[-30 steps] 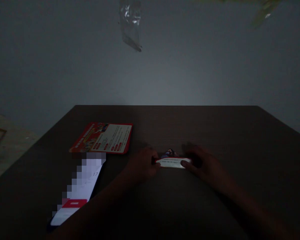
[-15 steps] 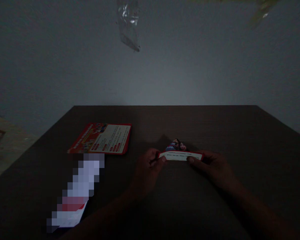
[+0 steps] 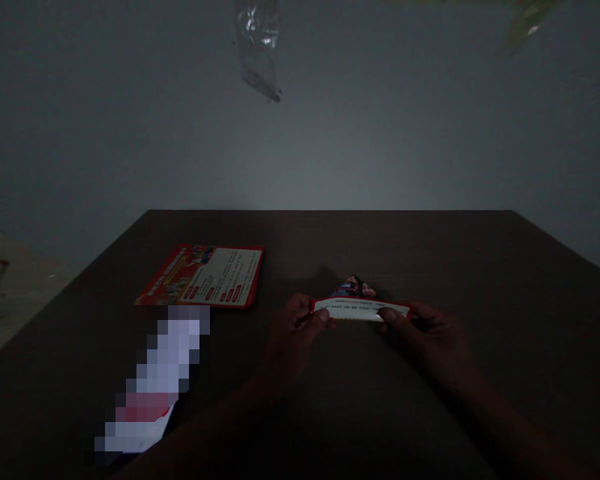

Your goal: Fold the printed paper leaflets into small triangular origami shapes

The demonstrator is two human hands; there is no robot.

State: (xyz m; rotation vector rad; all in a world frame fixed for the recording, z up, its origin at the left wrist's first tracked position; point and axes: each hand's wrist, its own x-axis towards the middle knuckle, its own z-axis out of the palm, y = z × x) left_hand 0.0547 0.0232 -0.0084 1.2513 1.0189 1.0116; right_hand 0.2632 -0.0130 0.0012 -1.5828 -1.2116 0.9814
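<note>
Near the middle of the dark table (image 3: 395, 247), left hand (image 3: 294, 335) and right hand (image 3: 437, 339) each pinch one end of a folded printed paper (image 3: 353, 309); contact with the table is hard to judge in low light. Red printed material (image 3: 230, 275) and a lit phone (image 3: 163, 373) lie to the left.
</note>
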